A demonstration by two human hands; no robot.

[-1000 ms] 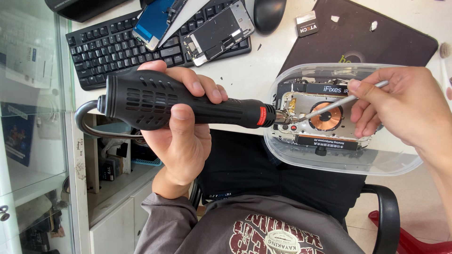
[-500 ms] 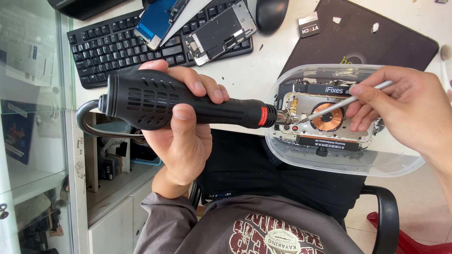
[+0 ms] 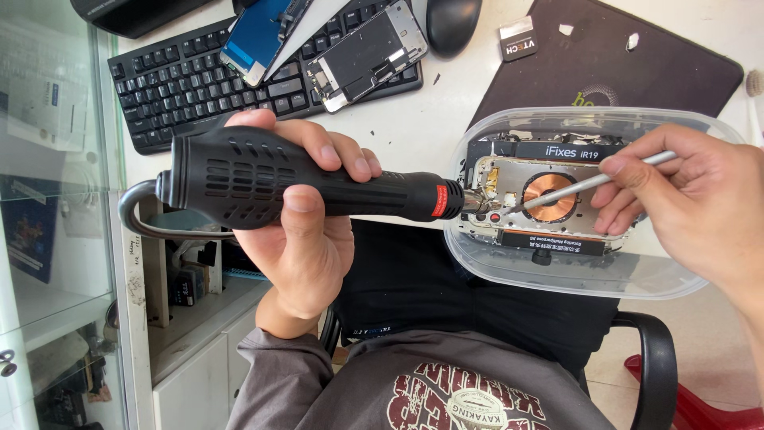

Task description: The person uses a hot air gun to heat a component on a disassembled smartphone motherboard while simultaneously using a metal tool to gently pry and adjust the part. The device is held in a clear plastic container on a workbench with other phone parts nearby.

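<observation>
Left hand (image 3: 298, 211) gripping black hot-air gun (image 3: 310, 189), nozzle on opened phone (image 3: 532, 199) in clear tray (image 3: 557, 275) at right. Right hand (image 3: 684, 199) pinching metal pick (image 3: 589, 181) at board. Looks mid-job; nothing visibly lifted yet.

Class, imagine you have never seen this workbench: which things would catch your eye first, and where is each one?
First comes the big black hot-air tool across the middle, gripped by the left hand, its nozzle aimed at the opened phone. That phone, with a copper coil, sits in a clear plastic tray at right, where the right hand pokes it with a thin metal tool. A black keyboard lies behind, phone parts resting on it.
</observation>
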